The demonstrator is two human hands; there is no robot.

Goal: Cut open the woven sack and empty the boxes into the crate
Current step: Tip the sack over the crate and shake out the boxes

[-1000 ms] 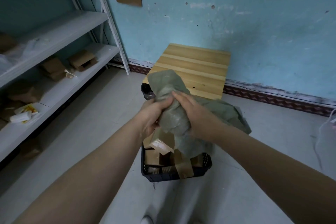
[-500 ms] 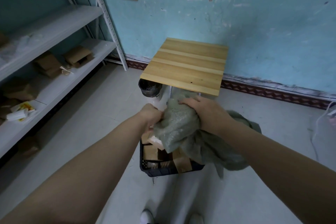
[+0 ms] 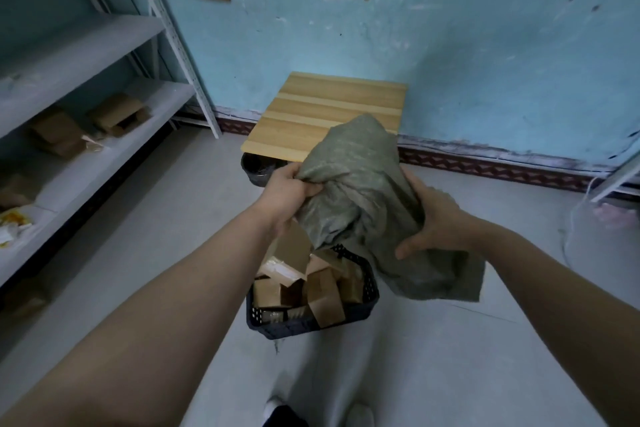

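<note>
Crumpled grey-green woven sack (image 3: 360, 191) rose mid-frame; left hand (image 3: 287, 191), right hand (image 3: 436, 222) clamped opposite sides; best shaken squarely above black perforated plastic crate (image 3: 311, 326).

Coarse matt woven sack (image 3: 356, 191), brown cardboard boxes (image 3: 322, 291), dark perforated plastic crate (image 3: 367, 284), smooth striped wooden tabletop (image 3: 311, 114).

The woven sack (image 3: 356, 191) is now lifted higher, its top rising in front of the wooden table (image 3: 311, 114). The right hand (image 3: 436, 218) has moved from the sack's top to cup its right side, and the left hand (image 3: 287, 191) grips a higher fold.
</note>
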